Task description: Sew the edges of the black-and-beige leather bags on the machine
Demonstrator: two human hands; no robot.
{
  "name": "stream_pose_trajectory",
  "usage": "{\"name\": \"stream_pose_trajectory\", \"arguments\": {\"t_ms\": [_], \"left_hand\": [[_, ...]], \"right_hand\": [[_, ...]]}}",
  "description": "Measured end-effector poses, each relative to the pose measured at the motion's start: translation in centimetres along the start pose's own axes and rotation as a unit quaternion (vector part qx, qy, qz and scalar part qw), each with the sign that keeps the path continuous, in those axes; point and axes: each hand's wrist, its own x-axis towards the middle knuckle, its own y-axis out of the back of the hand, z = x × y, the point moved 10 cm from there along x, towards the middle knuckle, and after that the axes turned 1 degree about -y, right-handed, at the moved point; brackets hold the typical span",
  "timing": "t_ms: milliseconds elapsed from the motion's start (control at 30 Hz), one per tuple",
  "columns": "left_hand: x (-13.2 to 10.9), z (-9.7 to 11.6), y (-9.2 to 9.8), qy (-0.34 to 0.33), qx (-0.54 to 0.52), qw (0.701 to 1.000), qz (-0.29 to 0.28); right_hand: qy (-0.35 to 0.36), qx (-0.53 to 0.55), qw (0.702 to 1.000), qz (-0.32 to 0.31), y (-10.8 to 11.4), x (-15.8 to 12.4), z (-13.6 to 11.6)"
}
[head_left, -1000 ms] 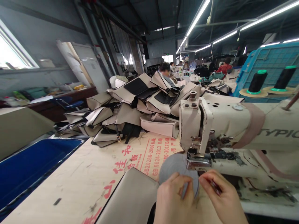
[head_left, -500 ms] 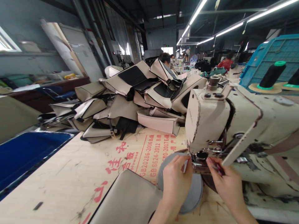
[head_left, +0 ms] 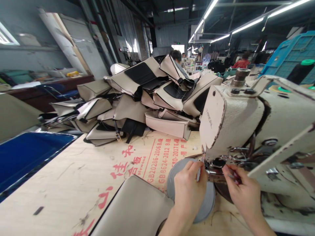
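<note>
While left grip pinches shut at the machine and right grip clamps a tool, the disc looks unsewn yet.

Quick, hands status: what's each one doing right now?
Left hand: fingers pinched shut by the sewing machine needle; contents too small to tell.
Right hand: closed on a small reddish object.

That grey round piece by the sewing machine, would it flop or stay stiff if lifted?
Probably bendy and light: the grey round piece looks thin, lying flat on the table. Flat like that, it should slide rather than roll.
</note>
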Motion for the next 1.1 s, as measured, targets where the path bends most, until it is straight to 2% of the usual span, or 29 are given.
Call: {"name": "stream_pose_trajectory", "arguments": {"t_ms": [1100], "left_hand": [[0.0, 0.2, 0.6, -0.014, 0.004, 1.000, 0.024]], "right_hand": [[0.014, 0.022, 0.999, 0.020, 1.1, 0.5, -1.6]]}}
